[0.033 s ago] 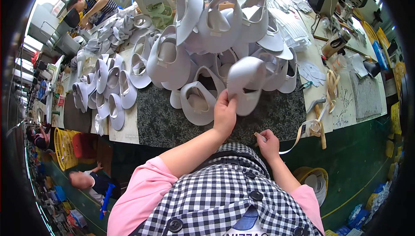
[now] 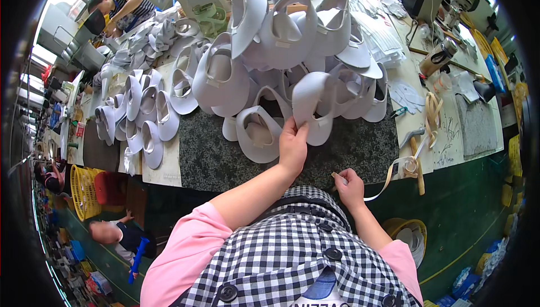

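My left hand (image 2: 293, 148) pinches the edge of a white shoe upper (image 2: 310, 102), holding it up in front of the pile. The upper stands on end, its opening facing right. Close to my apron, my right hand (image 2: 350, 189) is closed, with a small tan end of tape at its fingertips. A pale beige tape (image 2: 388, 177) runs from beside this hand to the table's front edge at right. Just left of the held piece, another white shoe upper (image 2: 257, 134) lies on the dark speckled slab (image 2: 219, 158).
A big pile of white shoe uppers (image 2: 222, 82) covers the middle, with a smaller group (image 2: 151, 104) at left. A hammer (image 2: 416, 163), coiled tape (image 2: 432, 114) and a thermos (image 2: 439, 57) lie at right. A yellow basket (image 2: 84, 193) stands below left; co-workers are at left.
The held shoe upper has swung slightly to the left and turned a little in my left hand. My right hand has stayed in place.
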A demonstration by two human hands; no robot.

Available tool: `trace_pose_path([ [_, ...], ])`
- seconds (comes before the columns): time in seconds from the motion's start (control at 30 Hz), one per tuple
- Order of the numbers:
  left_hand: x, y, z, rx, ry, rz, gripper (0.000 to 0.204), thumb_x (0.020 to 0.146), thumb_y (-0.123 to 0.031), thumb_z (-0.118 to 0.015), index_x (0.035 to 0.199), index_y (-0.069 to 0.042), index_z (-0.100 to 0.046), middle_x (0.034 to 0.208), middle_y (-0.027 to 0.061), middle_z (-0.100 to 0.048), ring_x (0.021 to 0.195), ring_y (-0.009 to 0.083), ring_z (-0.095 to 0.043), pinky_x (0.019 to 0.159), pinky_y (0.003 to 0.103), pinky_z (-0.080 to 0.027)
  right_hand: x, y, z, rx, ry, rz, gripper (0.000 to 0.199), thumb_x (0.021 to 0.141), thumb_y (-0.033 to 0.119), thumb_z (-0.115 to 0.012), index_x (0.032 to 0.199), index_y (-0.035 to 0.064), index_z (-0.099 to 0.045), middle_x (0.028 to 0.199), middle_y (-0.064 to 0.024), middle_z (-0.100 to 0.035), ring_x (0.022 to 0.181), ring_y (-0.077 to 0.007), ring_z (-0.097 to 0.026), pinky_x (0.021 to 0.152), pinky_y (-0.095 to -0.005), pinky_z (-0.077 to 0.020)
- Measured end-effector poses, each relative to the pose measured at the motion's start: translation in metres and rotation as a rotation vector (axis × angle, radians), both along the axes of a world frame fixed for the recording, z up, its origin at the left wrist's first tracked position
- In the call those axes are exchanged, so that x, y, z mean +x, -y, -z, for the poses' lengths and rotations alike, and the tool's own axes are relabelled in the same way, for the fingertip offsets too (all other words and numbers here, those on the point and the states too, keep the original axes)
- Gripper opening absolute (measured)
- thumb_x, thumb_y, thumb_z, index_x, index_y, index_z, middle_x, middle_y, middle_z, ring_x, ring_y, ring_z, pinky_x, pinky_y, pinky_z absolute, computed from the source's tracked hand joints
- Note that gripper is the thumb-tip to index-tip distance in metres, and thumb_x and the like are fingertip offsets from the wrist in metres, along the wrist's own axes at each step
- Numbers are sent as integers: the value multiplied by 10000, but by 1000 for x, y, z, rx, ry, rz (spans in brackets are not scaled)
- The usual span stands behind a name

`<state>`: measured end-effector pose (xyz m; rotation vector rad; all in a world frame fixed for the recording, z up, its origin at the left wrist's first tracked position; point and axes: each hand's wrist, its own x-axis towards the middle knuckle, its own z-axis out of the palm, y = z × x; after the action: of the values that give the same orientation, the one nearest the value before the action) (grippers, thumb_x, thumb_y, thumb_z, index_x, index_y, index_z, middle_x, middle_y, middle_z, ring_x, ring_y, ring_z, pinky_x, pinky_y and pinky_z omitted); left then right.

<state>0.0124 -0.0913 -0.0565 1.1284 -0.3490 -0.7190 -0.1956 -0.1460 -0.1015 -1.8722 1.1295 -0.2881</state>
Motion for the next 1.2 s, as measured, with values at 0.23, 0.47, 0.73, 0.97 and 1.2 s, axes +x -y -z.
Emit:
trace_pose_path([
  [0.23,26,3,59,359,-224,39,491,1008,-319,-487,1363,15,-429,1343,143,-524,1244,260,-508,1058,398,-397,3,8,3,243,60,-5,171,852,191,-665,883,24,-655,726,-74,-640,637,-207,-615,636,-308,-494],
  [0.47,4,-32,-36,599,-532,379,818,972,-547,-447,1510,1,-163,1530,256,-232,1400,355,-299,1150,484,-236,4,-6,-23,-112,281,-71,181,852,195,-719,895,26,-671,831,-27,-605,684,-118,-567,643,-258,-468],
  [0.73,-31,-73,-35,447,213,629,296,911,-284,-663,1085,-47,-625,1046,110,-595,960,211,-601,860,343,-481,27,-20,-64,719,484,-15,166,942,205,-646,978,44,-661,810,29,-631,653,-19,-483,578,-177,-388],
  [0.97,-28,-99,-42,495,660,486,146,938,-157,-606,964,-28,-670,874,105,-635,812,239,-619,730,331,-483,45,-43,-85,1092,776,104,149,982,164,-567,1067,44,-595,964,-22,-628,695,-63,-522,655,-214,-437],
  [1.2,-19,-124,-35,341,692,383,313,875,-84,-670,1178,-50,-602,1086,126,-577,946,229,-620,809,336,-507,54,-59,-72,1061,710,-64,146,985,182,-564,1004,37,-565,880,-60,-639,690,-102,-571,649,-223,-467],
])
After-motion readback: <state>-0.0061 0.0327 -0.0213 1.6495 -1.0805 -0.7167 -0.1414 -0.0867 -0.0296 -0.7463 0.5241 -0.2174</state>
